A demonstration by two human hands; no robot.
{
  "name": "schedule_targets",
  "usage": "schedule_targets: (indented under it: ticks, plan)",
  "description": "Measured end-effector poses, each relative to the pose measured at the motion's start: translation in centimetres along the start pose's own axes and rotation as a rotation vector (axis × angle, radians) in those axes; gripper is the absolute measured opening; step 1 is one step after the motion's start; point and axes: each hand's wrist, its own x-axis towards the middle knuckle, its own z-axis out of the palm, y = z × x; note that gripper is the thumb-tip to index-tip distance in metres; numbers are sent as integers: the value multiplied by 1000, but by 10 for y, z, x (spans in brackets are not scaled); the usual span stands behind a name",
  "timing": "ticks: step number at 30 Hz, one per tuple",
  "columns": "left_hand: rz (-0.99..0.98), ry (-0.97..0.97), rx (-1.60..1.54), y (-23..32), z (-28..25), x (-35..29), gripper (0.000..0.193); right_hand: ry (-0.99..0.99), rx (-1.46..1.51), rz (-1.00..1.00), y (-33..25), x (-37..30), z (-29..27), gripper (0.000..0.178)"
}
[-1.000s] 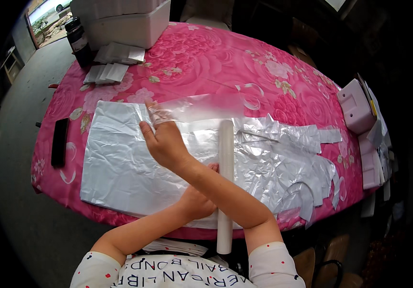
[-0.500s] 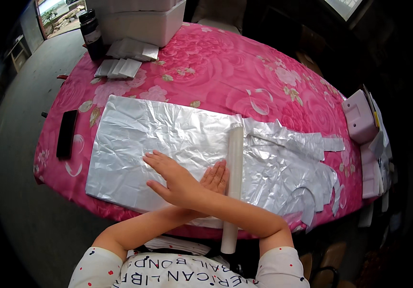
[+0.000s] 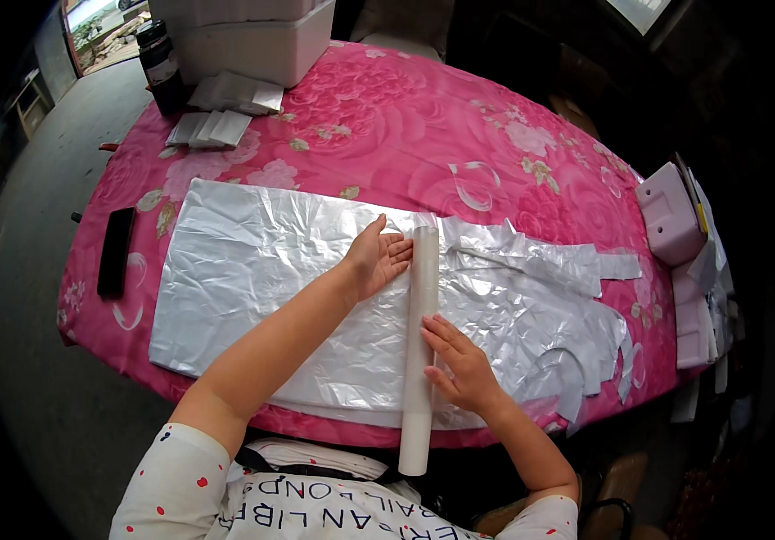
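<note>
A crinkled, silvery-white stack of thin plastic bags (image 3: 252, 270) lies flat across the table, its right end split into loose handle-like strips. Upright across it rests a long pale roller tube (image 3: 417, 387), its near end jutting past the table's front edge. My left hand (image 3: 377, 258) is on the left of the tube's far part, fingers stretched and fingertips beside it, thumb pointing away from me. On the tube's right side, about midway along, my right hand (image 3: 464, 371) lies with its fingers extended and fingertips touching the tube. Neither hand grips anything.
A black phone (image 3: 117, 252) lies at the table's left. Small folded silvery packets (image 3: 210, 129), a dark bottle (image 3: 162, 72) and a white foam box (image 3: 257, 49) stand at the far left. Pale pink bins (image 3: 671, 216) are at the right edge. Pink floral cloth (image 3: 387, 126) covers the table.
My crossed arms have come apart. The right hand moved from over the bags to the tube's right side; the left hand slid farther up beside the tube. The tube stays among the bags.
</note>
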Motion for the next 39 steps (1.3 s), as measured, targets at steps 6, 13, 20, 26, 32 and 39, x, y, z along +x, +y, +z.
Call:
schedule_targets:
  ticks: [6,13,20,26,32,39]
  plan:
    - [238,82,354,12,-5,-25,61,-138,-108,-126,-5,19,17,52]
    - [526,177,551,80,-78,-132,48,-337,443,-453,-115,100,83,43]
    - [528,401,648,83,-202,-286,44,-20,114,-555,-86,121,86,32]
    - [511,452,595,41,-230,-356,43,-302,-145,-651,-79,145,115,59]
    - [534,498,828,8,-210,-360,38,-319,-110,-727,-146,219,185,51]
    - [321,859,1587,-5,-193,-341,93,144,-24,-344,-211,242,250,49]
